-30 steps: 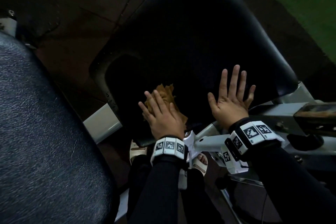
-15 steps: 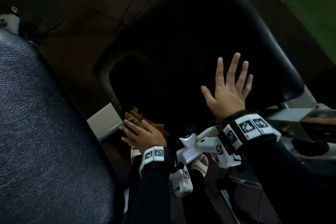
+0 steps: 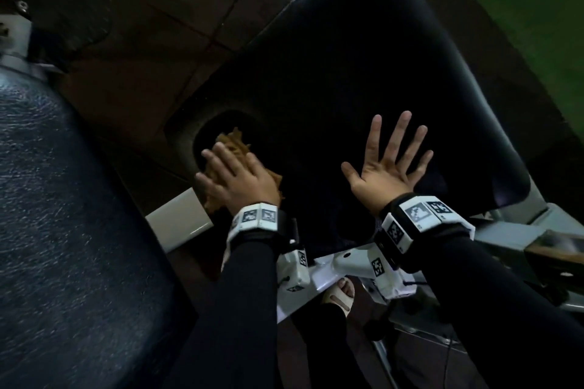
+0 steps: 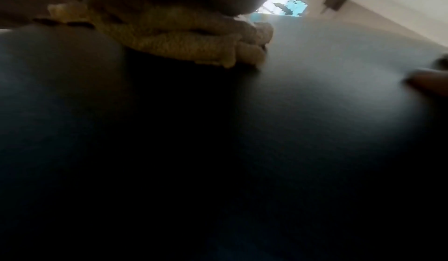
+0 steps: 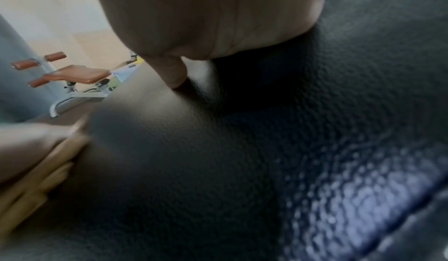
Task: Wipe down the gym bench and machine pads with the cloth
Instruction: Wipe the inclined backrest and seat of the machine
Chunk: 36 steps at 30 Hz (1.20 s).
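Pad (image 3: 363, 66), black, tilted. Right hand (image 3: 384, 172) flat on its lower part, fingers spread, bracing. Left hand (image 3: 240, 181) beside it at the pad's lower-left notch, fingers straight and together, pressing cloth (image 3: 232, 142). Judgement: keep palm pressure even, overlap strokes, follow the notch edge.

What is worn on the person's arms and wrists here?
Long black sleeves cover both arms. The left hand and right hand are bare, without gloves. Each wrist carries a black band with white blocks printed with black square-pattern markers, and white camera housings hang beneath.
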Motion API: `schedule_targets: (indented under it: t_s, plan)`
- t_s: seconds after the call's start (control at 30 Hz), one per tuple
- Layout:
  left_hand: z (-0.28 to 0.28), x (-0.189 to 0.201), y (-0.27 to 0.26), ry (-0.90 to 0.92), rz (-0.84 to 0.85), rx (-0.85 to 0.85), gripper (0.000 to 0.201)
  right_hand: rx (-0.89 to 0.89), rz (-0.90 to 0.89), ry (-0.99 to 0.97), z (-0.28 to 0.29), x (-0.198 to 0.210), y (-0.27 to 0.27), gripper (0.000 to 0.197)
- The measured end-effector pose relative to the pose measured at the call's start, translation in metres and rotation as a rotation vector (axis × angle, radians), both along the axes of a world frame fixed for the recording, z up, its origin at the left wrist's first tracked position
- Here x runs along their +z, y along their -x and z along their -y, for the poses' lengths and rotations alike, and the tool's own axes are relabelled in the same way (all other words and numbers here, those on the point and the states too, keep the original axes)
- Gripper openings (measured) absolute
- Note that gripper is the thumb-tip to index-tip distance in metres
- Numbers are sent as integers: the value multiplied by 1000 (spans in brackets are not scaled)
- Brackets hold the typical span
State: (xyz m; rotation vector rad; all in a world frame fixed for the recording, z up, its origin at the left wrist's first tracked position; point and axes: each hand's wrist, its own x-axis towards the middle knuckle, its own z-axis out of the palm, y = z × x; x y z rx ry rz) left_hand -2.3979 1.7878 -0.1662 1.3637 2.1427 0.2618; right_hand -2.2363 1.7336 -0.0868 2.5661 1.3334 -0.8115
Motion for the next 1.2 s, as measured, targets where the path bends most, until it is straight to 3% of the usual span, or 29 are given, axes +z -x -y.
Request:
schedule_targets:
  t_s: [0.1, 0.17, 0.4, 0.57, 0.63, 0.73, 0.87, 1.0, 1.2]
  plan:
    - [15, 7, -21, -93, 30, -232, 61, -5, 4, 22, -1, 1, 0, 94]
    - [34, 7, -22, -116, 26, -284, 61, -7, -6, 27, -2, 2, 1, 93]
    - [67, -5, 19, 29, 97, 124, 57, -10, 18, 40, -3, 5, 3, 92]
    - [13, -19, 32, 56, 90, 385, 54, -9, 8, 42, -4, 6, 3, 92]
    - [-11, -20, 28, 85, 86, 415, 57, -11, 1, 46, -4, 6, 3, 92]
    - [-17, -8, 7, 60, 16, 257, 61, -7, -8, 50, -4, 6, 3, 91]
    - [36, 16, -33, -113, 14, -108, 62, -11, -6, 67, -4, 7, 4, 91]
    - [70, 26, -48, -52, 59, -274, 67, -14, 0, 71, -5, 8, 4, 91]
    - [5, 22, -41, -87, 30, -518, 60, -32, -3, 95, -8, 9, 5, 92]
